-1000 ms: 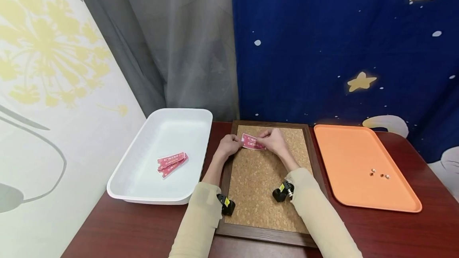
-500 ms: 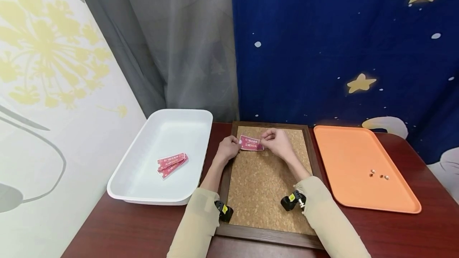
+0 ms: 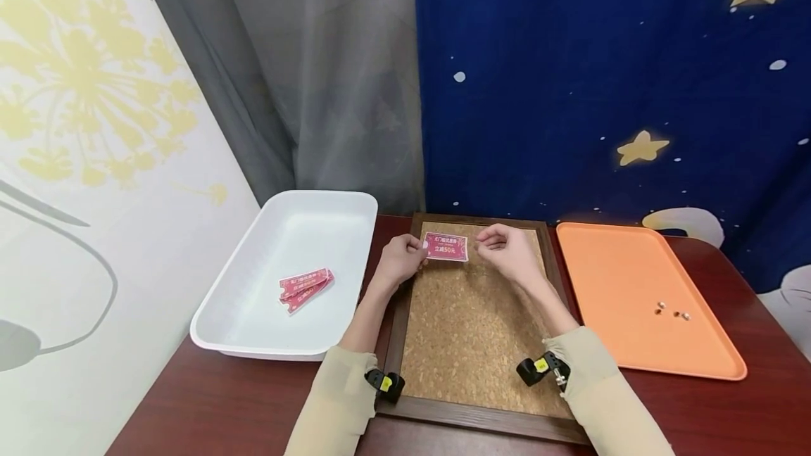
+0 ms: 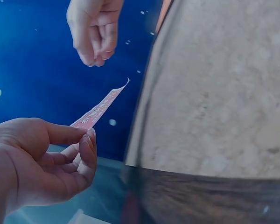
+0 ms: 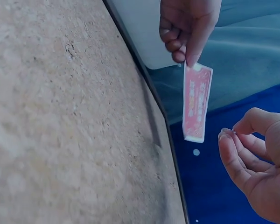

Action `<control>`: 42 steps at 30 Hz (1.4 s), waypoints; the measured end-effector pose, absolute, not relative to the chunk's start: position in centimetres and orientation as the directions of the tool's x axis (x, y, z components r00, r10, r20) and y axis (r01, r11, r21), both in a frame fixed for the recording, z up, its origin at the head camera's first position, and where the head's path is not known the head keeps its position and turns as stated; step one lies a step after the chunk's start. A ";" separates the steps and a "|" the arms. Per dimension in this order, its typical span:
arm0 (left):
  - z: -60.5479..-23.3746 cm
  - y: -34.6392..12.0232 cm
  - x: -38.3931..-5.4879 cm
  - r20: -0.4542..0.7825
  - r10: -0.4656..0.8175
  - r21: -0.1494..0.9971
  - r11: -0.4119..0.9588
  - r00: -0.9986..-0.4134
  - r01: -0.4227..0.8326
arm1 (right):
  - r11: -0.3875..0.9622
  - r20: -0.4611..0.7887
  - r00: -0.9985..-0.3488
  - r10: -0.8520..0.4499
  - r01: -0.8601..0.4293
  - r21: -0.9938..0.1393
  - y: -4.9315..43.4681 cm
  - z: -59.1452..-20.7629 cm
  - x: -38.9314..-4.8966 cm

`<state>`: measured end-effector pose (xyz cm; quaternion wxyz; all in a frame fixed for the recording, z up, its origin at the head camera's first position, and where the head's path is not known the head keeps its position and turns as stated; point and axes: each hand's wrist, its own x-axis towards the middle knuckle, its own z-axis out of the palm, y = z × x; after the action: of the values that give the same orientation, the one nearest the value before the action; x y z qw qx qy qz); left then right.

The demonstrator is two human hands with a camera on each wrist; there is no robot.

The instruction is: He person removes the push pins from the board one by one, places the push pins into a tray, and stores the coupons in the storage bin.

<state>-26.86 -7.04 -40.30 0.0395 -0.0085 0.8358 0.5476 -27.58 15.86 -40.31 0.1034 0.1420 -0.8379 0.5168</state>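
My left hand [image 3: 402, 259] pinches one end of a red paper coupon [image 3: 447, 247] with white edges, near the far end of a framed cork board [image 3: 469, 343]. In the left wrist view the coupon's free end curls slightly. My right hand [image 3: 509, 253] is just right of the coupon, apart from it. In the right wrist view its thumb and index finger meet at the tips on a tiny pin [image 5: 234, 130], mostly hidden by the fingertips.
At left stands a white tub [image 3: 222, 287] with several matching coupons [image 3: 306, 288] overlapping inside. An orange tray [image 3: 627, 287] at right bears small shiny pins [image 3: 686, 316]. A grey curtain [image 3: 355, 90] and a blue starry curtain [image 3: 538, 90] hang behind the table.
My right hand has let go of the coupon's right end and moved to the right, away from it. The left hand keeps its hold, and the coupon now faces the head camera more flatly.
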 end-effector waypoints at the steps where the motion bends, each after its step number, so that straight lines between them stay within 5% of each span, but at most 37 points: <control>1: -40.0 -7.2 -26.7 -0.068 0.030 0.913 0.404 -0.997 -0.050 | 0.428 0.327 -0.936 -0.129 -0.350 -0.833 16.1 -40.2 -27.4; 14: -37.3 -10.4 -24.4 -0.005 0.054 0.950 0.313 -0.999 0.012 | 0.460 0.368 -0.923 -0.113 -0.377 -0.804 19.9 -39.9 -25.1; 42: -37.3 -21.3 -22.9 -0.048 -0.085 0.901 0.425 -0.995 -0.080 | 0.667 0.333 -0.943 0.012 -0.241 -0.705 33.9 -41.1 -21.0</control>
<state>-22.86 -21.32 -37.25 -0.0024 -0.0489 0.8442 0.5338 -20.99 33.94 -41.12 0.1568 0.0636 -0.8994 0.4031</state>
